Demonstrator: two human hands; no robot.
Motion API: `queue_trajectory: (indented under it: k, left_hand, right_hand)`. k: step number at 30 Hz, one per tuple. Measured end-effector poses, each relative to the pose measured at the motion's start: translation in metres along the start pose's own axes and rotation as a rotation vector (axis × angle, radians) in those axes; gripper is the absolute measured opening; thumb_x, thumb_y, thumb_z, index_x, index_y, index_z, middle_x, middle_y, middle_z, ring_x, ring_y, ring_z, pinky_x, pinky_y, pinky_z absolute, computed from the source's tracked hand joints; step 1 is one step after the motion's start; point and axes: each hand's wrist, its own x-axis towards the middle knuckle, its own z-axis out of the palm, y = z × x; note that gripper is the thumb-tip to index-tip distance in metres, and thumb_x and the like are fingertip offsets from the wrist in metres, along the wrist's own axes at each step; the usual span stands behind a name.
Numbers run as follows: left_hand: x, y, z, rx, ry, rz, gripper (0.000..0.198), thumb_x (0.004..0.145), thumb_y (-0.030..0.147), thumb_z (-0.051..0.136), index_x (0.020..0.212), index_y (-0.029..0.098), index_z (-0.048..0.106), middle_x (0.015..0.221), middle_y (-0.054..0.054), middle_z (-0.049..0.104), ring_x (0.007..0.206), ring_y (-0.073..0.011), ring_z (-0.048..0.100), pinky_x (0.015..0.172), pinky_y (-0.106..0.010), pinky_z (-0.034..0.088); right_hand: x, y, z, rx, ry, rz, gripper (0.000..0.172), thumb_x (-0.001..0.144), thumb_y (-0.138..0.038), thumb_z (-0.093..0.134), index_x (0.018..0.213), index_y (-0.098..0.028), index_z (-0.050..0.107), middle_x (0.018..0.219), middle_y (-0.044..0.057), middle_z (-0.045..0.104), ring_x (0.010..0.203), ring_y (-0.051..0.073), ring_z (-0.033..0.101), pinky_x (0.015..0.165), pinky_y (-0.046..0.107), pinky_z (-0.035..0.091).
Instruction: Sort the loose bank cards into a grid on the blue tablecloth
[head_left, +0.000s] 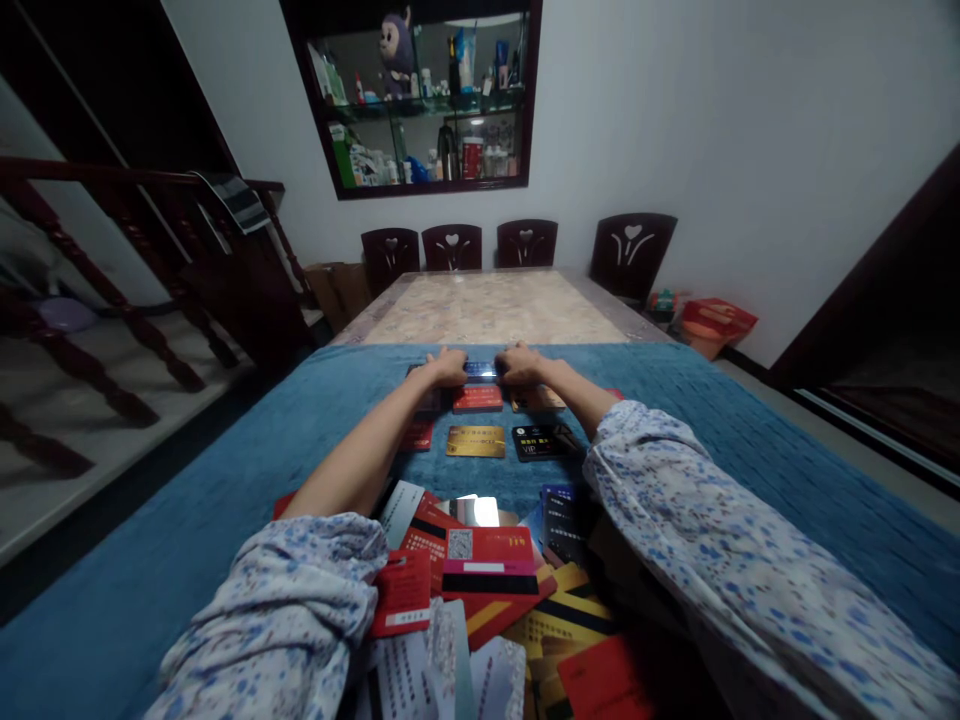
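Note:
At the far row of cards, my left hand (448,367) and my right hand (519,364) are stretched out with curled fingers at the two short edges of a blue card (480,372) on the cloth. The fingertips are partly hidden. Just nearer lies a red card (478,398), with a gold-brown card (537,399) beside it, partly under my right wrist. The closer row has a gold card (475,441), a black VIP card (545,442) and a red card (418,436) partly behind my left forearm.
A loose heap of mixed cards, with a red card carrying a QR code (489,562) on top, lies close to my body. Blue cloth (300,440) covers the near table; the bare patterned tabletop (510,305) extends beyond. Dark chairs (452,246) stand at the far end.

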Motion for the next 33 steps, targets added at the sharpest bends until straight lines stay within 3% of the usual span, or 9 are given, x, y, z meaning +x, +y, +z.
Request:
queue_trajectory:
  k: [8, 12, 16, 22, 27, 33]
  left_hand:
    - [-0.025, 0.013, -0.013, 0.044, 0.064, -0.011, 0.056, 0.071, 0.010, 0.057, 0.126, 0.022, 0.057, 0.140, -0.014, 0.053, 0.138, -0.0339, 0.034, 0.105, -0.056, 0.034]
    - [-0.036, 0.017, -0.017, 0.051, 0.142, 0.021, 0.049, 0.077, 0.013, 0.057, 0.125, 0.020, 0.059, 0.137, -0.014, 0.055, 0.134, -0.0337, 0.037, 0.104, -0.052, 0.035]
    - [-0.051, 0.022, -0.021, 0.042, 0.208, 0.053, 0.029, 0.084, 0.017, 0.053, 0.110, 0.019, 0.067, 0.119, -0.012, 0.066, 0.125, -0.0319, 0.044, 0.102, -0.051, 0.034]
    - [-0.075, 0.032, -0.020, -0.011, 0.304, 0.107, 0.024, 0.079, 0.006, 0.048, 0.082, 0.014, 0.070, 0.097, -0.014, 0.071, 0.113, -0.0315, 0.051, 0.095, -0.047, 0.034]
    - [-0.094, 0.036, -0.014, -0.019, 0.324, 0.145, 0.023, 0.072, 0.002, 0.049, 0.079, 0.013, 0.068, 0.092, -0.012, 0.071, 0.105, -0.0296, 0.052, 0.090, -0.045, 0.034]
    - [-0.119, 0.037, -0.008, -0.032, 0.327, 0.175, 0.022, 0.075, 0.004, 0.048, 0.078, 0.015, 0.068, 0.090, -0.011, 0.070, 0.102, -0.0288, 0.051, 0.090, -0.046, 0.033]
  right_hand:
    - [-0.012, 0.007, -0.004, 0.006, 0.076, -0.006, 0.057, 0.084, -0.039, 0.058, 0.138, -0.020, 0.055, 0.139, 0.016, 0.055, 0.127, 0.036, 0.044, 0.092, 0.045, 0.045]
    - [-0.027, 0.006, -0.014, 0.007, 0.125, -0.018, 0.048, 0.087, -0.033, 0.056, 0.133, -0.021, 0.060, 0.133, 0.013, 0.061, 0.123, 0.032, 0.047, 0.092, 0.041, 0.043]
    - [-0.044, 0.002, -0.021, 0.000, 0.189, -0.003, 0.032, 0.091, -0.030, 0.052, 0.116, -0.021, 0.069, 0.121, 0.011, 0.068, 0.117, 0.029, 0.052, 0.089, 0.037, 0.041]
    - [-0.063, -0.010, -0.020, -0.006, 0.273, 0.032, 0.032, 0.095, -0.025, 0.042, 0.114, -0.019, 0.067, 0.110, 0.013, 0.072, 0.098, 0.024, 0.064, 0.075, 0.030, 0.039]
    - [-0.083, -0.022, -0.019, -0.010, 0.285, 0.008, 0.031, 0.094, -0.020, 0.042, 0.115, -0.017, 0.066, 0.104, 0.014, 0.073, 0.092, 0.024, 0.065, 0.071, 0.029, 0.035]
    - [-0.105, -0.035, -0.015, -0.011, 0.304, -0.053, 0.029, 0.092, -0.016, 0.043, 0.111, -0.015, 0.064, 0.103, 0.014, 0.072, 0.088, 0.024, 0.063, 0.070, 0.030, 0.031]
